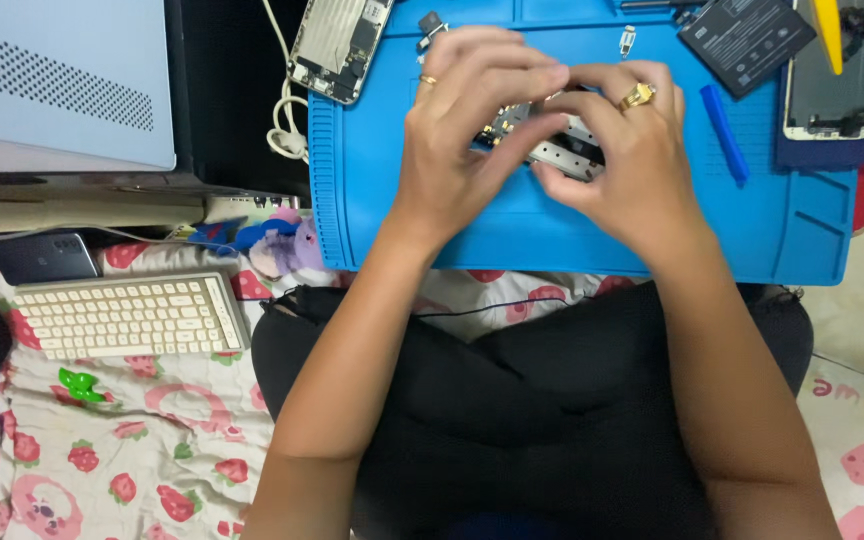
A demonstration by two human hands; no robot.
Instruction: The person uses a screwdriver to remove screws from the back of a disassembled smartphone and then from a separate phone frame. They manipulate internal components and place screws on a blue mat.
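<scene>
Both hands meet over the middle of a blue work mat [572,240], closer to its far edge than its near one. The left hand [462,140] curls its fingers around one end of an opened phone body [562,150], a silvery piece with dark parts showing, and the thumb crosses over it toward the other hand. The right hand [632,150] covers the other end, fingers bent and pressed down onto it; a gold ring [638,95] sits on 1 finger, and a thinner ring [427,80] on the left hand. Most of the phone body is hidden between the 2 hands, so the exact grip underneath cannot be told.

At the mat's far left corner lies another opened phone chassis [337,45], partly hanging off the edge. Toward the far right corner rests a black flat battery [747,30], with a blue pry stick [724,132] just beside it nearer the right hand. At the right edge lies a third phone shell [837,70] with a yellow tool [829,25] on it.

Left of the mat, on strawberry-print fabric [102,440], sit a cream keyboard [127,315] and a dark phone [44,257].
</scene>
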